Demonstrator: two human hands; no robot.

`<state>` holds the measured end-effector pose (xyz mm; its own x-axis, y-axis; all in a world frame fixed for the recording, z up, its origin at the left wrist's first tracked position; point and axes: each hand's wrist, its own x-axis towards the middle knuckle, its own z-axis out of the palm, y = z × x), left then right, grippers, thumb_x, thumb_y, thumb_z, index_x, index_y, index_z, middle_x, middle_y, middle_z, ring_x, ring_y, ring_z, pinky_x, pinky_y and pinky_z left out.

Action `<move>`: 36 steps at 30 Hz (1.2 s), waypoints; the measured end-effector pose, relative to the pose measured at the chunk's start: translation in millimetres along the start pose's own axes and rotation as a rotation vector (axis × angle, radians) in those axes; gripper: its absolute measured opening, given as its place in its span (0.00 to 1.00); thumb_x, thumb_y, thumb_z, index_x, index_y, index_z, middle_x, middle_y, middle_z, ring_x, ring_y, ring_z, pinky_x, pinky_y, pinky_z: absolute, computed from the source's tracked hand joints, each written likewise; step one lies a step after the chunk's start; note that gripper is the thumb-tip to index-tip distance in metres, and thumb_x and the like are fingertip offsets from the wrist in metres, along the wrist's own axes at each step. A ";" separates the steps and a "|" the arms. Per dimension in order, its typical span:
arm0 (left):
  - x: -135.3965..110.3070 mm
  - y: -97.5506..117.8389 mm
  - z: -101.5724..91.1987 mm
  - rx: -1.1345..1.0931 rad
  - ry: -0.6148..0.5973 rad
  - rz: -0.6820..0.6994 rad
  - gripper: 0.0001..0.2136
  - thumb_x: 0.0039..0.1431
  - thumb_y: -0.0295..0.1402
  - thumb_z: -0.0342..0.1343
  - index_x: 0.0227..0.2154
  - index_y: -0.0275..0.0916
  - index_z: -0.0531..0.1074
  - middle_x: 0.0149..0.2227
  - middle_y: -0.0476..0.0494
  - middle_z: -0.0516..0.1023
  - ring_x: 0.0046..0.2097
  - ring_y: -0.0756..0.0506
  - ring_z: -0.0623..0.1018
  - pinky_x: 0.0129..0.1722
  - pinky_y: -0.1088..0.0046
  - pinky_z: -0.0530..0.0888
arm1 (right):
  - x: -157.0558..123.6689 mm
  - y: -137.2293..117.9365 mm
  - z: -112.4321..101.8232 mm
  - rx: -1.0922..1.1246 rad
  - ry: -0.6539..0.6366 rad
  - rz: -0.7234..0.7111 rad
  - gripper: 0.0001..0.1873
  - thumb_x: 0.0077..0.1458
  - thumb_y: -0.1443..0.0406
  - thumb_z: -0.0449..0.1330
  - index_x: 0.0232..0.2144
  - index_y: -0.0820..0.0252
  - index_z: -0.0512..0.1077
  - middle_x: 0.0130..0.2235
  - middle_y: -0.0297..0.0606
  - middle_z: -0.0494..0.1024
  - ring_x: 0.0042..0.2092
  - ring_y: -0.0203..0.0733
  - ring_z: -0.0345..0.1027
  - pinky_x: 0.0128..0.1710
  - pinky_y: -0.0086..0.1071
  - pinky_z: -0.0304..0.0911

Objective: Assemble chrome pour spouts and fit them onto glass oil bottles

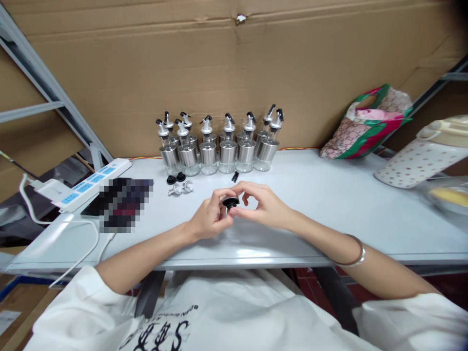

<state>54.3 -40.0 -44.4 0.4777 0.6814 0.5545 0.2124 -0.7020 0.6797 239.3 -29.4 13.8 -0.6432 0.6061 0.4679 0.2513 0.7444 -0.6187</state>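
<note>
Between my fingertips, above the front part of the table, is a black ribbed bottle stopper (230, 202), with what looks like a silver pourer cap partly hidden behind it. My left hand (210, 214) pinches it from the left side. My right hand (261, 204) grips the same stopper from the right, thumb below and index finger above. Just beyond my fingers lies a small black flip lid (235, 177). To the left rest two black stoppers (176, 178) and silver pourer caps (181, 187).
Several glass-and-steel oil bottles (208, 155) with pourers stand in rows at the back of the table (310, 204). A power strip (95, 183) and a blurred-out dark device (126, 204) with cables are left. A patterned bag (361, 124) and dotted flask (417, 158) stand right.
</note>
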 end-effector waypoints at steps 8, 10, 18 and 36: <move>4.8 4.0 -1.9 -0.027 0.074 -0.108 0.16 0.57 0.35 0.52 0.45 0.43 0.53 0.32 0.52 0.69 0.23 0.56 0.65 0.25 0.79 0.67 | -1.9 4.0 0.0 -0.049 0.062 -0.026 0.06 0.54 0.66 0.57 0.35 0.62 0.67 0.31 0.36 0.76 0.30 0.33 0.67 0.28 0.25 0.63; 4.7 2.5 -2.6 -0.012 0.080 -0.134 0.16 0.58 0.36 0.52 0.46 0.43 0.54 0.34 0.50 0.70 0.24 0.56 0.66 0.26 0.78 0.68 | -2.4 5.0 0.2 -0.067 0.069 -0.026 0.06 0.54 0.66 0.57 0.35 0.61 0.67 0.32 0.36 0.77 0.30 0.33 0.68 0.29 0.26 0.64; 5.1 -2.0 -4.9 0.064 0.069 -0.110 0.15 0.58 0.36 0.52 0.46 0.43 0.55 0.39 0.46 0.71 0.28 0.54 0.70 0.32 0.76 0.71 | -2.4 10.7 -1.1 -0.041 0.040 0.040 0.07 0.56 0.62 0.56 0.35 0.61 0.68 0.33 0.38 0.78 0.33 0.36 0.72 0.26 0.24 0.62; 17.7 6.3 -15.2 0.524 -0.022 -0.169 0.12 0.47 0.27 0.50 0.37 0.40 0.65 0.25 0.56 0.71 0.23 0.52 0.69 0.42 0.70 0.65 | 7.7 74.3 -26.2 -0.550 -0.060 0.074 0.07 0.54 0.69 0.56 0.31 0.62 0.76 0.35 0.43 0.79 0.39 0.48 0.70 0.42 0.39 0.63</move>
<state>51.2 -29.2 -23.1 0.4164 0.7931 0.4446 0.6809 -0.5961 0.4256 272.0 37.9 -12.1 -0.6458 0.6570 0.3890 0.6274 0.7470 -0.2200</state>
